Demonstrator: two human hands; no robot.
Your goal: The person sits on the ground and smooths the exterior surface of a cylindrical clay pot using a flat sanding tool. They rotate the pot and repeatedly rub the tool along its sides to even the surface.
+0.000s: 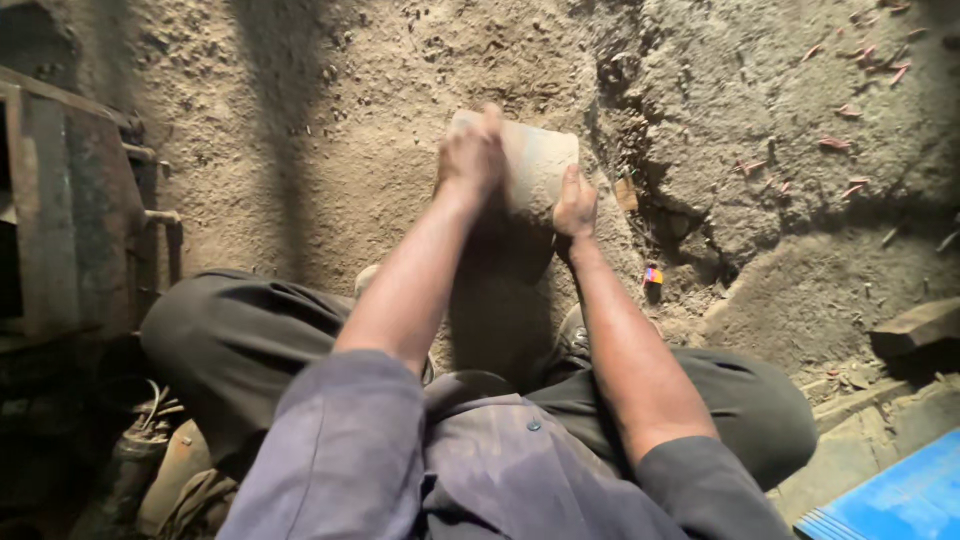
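Two hands meet on one block [530,165] of pale, dusty clay or stone, which sits on the mound of loose sand [330,150] straight ahead of the squatting person's knees. Left hand [470,160]: laid over the block's top left edge, fingers curled onto it, gripping. Right hand [577,205]: closed on the block's lower right corner, thumb side against its face. Both arms reach forward about equally; neither is clearly nearer. The block's long axis runs roughly left to right, tilted slightly down toward the right, so it lies crosswise between the two hands. Whether its underside rests in the sand or is lifted clear cannot be told; shadow hides that edge. Left of the block, well apart, stands a rusty metal frame [70,210]. Right of the block, the ground is cracked earth strewn with small reddish scraps [835,143]. A blue board [900,500] lies far down to the right. No containers are visible.
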